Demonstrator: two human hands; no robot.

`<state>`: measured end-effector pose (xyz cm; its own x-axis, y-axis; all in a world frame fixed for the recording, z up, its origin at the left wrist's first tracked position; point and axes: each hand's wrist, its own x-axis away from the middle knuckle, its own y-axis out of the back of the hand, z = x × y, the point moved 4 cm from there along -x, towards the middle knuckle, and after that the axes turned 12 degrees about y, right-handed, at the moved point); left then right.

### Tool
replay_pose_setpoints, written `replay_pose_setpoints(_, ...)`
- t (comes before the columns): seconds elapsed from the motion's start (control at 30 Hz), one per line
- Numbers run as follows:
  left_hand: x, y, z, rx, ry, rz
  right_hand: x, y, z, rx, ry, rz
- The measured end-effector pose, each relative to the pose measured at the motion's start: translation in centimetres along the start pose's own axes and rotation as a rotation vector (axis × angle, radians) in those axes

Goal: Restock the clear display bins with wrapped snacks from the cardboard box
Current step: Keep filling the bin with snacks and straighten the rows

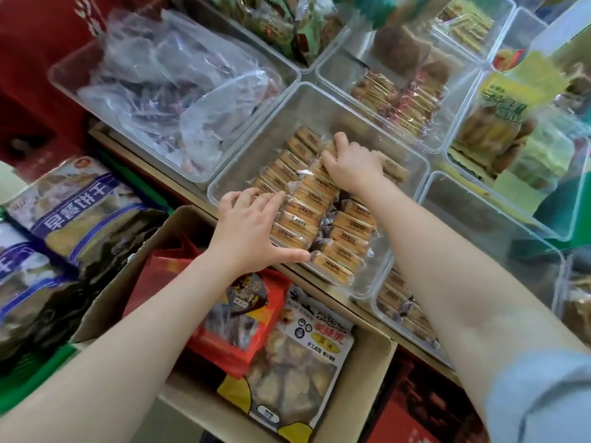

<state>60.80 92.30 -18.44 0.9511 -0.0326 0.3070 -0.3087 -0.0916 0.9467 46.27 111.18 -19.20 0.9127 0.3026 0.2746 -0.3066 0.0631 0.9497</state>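
A clear display bin (412, 174) at centre holds rows of tan wrapped biscuit packs (348, 231). My left hand (252, 231) lies on the near left rows, fingers spread and fairly straight, thumb stretched along the front of the packs. My right hand (351, 164) is deeper in the same bin, fingers curled over the far end of a row of packs. The cardboard box (367, 388) sits below the shelf edge under my arms, holding a red snack bag (243, 318) and a white and yellow snack bag (300, 362).
Other clear bins surround the centre one: crinkled clear-wrapped snacks (166, 100) at left, biscuit packs (399, 100) behind, a bin with a bare floor (486, 225) at right, another bin (403, 308) at front right. Blue-labelled bags (80, 222) lie at far left.
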Motion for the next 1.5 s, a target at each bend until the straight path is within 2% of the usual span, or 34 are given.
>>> replay_pose_setpoints(0.23, 0.0, -0.1, 0.0, 0.011, 0.001, 0.002, 1.7, -2.5, 0.7, 0.116, -0.046, 0.054)
replay_pose_setpoints(0.47, 0.1, 0.0, 0.0, 0.025, -0.01, -0.025, 5.7, -1.6, 2.8, 0.235, 0.042, 0.098)
replay_pose_setpoints(0.57, 0.6, 0.1, 0.2, 0.05, -0.007, -0.003, 10.0, -0.6, 4.4, 0.123, 0.123, 0.054)
replay_pose_setpoints(0.67, 3.3, 0.4, -1.2, 0.176, -0.03, -0.053, 17.1, 1.7, 5.1, -0.149, 0.177, -0.013)
replay_pose_setpoints(0.77, 9.6, 1.2, -6.8, 0.503, -0.213, -0.115, 26.5, 3.6, 3.9, -0.391, 0.174, -0.04)
replay_pose_setpoints(0.83, 14.3, 1.0, -11.9, 0.678, -0.364, 0.008, 33.1, 5.0, 2.1, -0.398, 0.132, -0.141)
replay_pose_setpoints(1.0, 26.6, 0.4, -23.9, 0.756, -0.661, 0.248, 51.3, 8.4, -4.1, -0.297, -0.096, -0.523)
replay_pose_setpoints(1.13, 36.8, 1.3, -31.9, 0.761, -0.892, 0.204, 65.7, 6.2, -8.9, -0.321, -0.394, -0.7)
replay_pose_setpoints(1.2, 40.9, 0.3, -35.2, 0.634, -0.998, 0.175, 70.5, 3.4, -10.5, -0.382, -0.523, -0.617)
replay_pose_setpoints(1.27, 43.3, -1.4, -37.9, 0.431, -1.012, 0.095, 73.3, -0.4, -11.9, -0.438, -0.575, -0.341)
replay_pose_setpoints(1.37, 44.8, -3.7, -40.6, 0.196, -0.927, -0.017, 75.6, -6.6, -14.1, -0.427, -0.527, 0.182)
replay_pose_setpoints(1.43, 44.9, -4.2, -41.3, 0.167, -0.877, -0.048, 76.3, -9.7, -15.4, -0.431, -0.51, 0.409)
replay_pose_setpoints(1.5, 44.9, -4.2, -41.3, 0.129, -0.859, -0.077, 76.9, -13.2, -16.4, -0.579, -0.533, 0.596)
